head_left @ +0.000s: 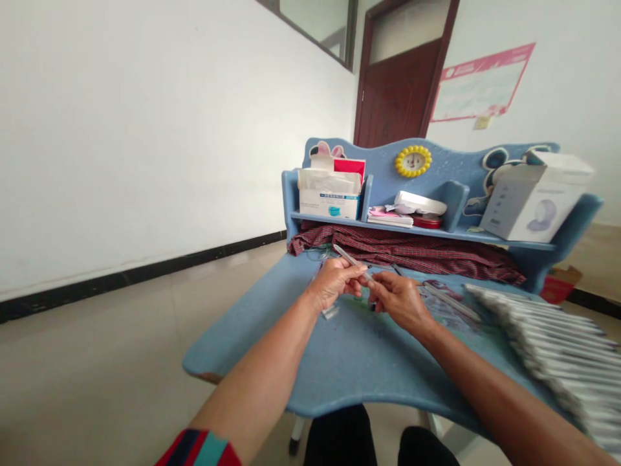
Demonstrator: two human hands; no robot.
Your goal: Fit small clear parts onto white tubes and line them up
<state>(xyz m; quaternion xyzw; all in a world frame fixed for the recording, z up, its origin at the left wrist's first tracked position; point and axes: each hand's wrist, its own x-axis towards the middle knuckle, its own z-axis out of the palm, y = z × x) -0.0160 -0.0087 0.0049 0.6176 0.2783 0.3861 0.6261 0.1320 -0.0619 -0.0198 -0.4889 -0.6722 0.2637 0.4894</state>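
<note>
Above the blue desk [334, 362], my two hands meet on a slim, pale, pen-like stick [343, 253]. My left hand [334, 281] is closed round its middle, and its tip points up and left past the fingers. My right hand [395, 298] pinches the near end, with thumb and fingers pressed together; that end is partly hidden. A small dark piece shows under the right fingers, too blurred to name. Below my left hand lies a small clear piece [330, 312] on the desk top.
On the right lies a large pile of slim silvery-white sticks [557, 343], with some loose sticks [453, 303] beside it. A checked dark red cloth [407, 252] lies along the back under a shelf [330, 219] bearing a mask box [327, 202], papers and a white carton [528, 200].
</note>
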